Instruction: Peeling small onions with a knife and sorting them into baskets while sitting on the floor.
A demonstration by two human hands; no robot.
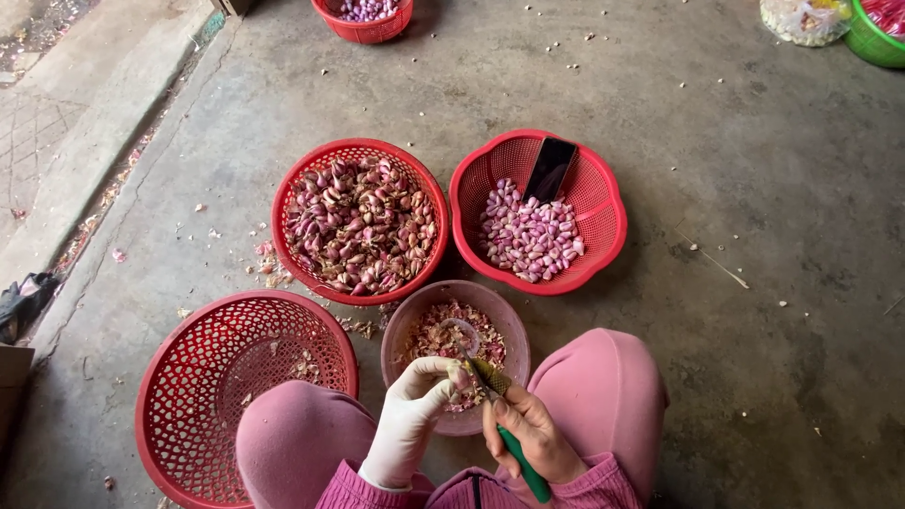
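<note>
My left hand [412,407], in a white glove, pinches a small shallot [461,374] over a pink bowl [411,319] of peelings. My right hand [530,435], bare, grips a green-handled knife [521,460] whose blade touches the shallot. Beyond the bowl, a red basket [289,193] holds unpeeled shallots. To its right, a red scalloped basket [608,203] holds peeled purple shallots and a black phone [551,167] leaning on its wall.
A red mesh basket [189,377] with a few scraps sits by my left knee. Another red basket [363,31] stands at the top, and a green basket [872,40] and plastic bag [804,19] are at the top right. Skins litter the concrete floor.
</note>
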